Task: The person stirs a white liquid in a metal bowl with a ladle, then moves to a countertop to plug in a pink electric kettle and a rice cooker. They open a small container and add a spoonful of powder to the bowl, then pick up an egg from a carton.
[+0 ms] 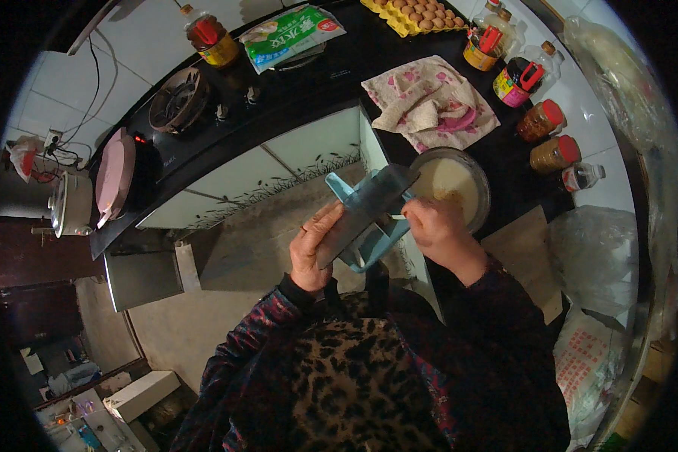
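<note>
My left hand [314,243] grips the near end of a long, dark grey flat piece [367,206], blurred at its far end. Against it is a light blue plastic utensil [376,246] with a hollow, tray-like part and a projecting arm. My right hand [440,231] is closed at the utensil's right edge; its fingertips are hidden. Just beyond that hand, a round metal bowl [482,164] on the black counter holds pale, creamy batter [443,178] with a brownish patch on top. The grey piece's far end overlaps the bowl's left rim from my view.
A crumpled floral towel [429,104] lies behind the bowl. Sauce bottles [517,82] and red-lidded jars [553,155] line the right wall. A board [525,260] lies near my right forearm. Farther left are a gas burner [179,101] and pink pan [114,175].
</note>
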The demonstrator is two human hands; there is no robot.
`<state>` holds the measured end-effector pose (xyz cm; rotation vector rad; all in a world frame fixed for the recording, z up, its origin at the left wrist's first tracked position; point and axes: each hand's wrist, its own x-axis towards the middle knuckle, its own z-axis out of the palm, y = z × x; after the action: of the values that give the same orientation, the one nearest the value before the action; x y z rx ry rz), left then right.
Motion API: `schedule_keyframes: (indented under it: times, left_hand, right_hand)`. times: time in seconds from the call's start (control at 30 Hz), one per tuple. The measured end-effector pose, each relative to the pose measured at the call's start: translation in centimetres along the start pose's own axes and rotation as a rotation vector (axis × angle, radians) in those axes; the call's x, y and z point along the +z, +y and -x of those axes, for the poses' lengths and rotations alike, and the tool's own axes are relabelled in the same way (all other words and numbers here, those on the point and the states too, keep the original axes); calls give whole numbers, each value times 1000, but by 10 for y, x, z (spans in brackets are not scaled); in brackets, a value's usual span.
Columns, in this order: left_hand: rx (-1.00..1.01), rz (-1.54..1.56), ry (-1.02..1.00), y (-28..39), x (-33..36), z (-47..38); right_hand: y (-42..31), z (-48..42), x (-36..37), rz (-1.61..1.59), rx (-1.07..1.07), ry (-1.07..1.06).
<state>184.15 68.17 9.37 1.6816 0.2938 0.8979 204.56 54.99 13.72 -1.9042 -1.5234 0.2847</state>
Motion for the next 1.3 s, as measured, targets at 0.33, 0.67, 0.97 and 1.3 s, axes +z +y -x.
schedule_keyframes:
  times: [0.33,0.67,0.97,1.3]
  left_hand:
    - [36,-93,6,-4,6,-5]
    - [-88,-60,79,-5,9,-4]
    - [-207,-83,131,0,4,-1]
    - [-190,-52,163,9,-1,4]
  right_hand:
    - [36,15,-6,-504,377,-33]
    - [38,42,-56,-655,594,219]
    - [69,48,-51,577,83,307]
    - [9,34,-71,167,59,413]
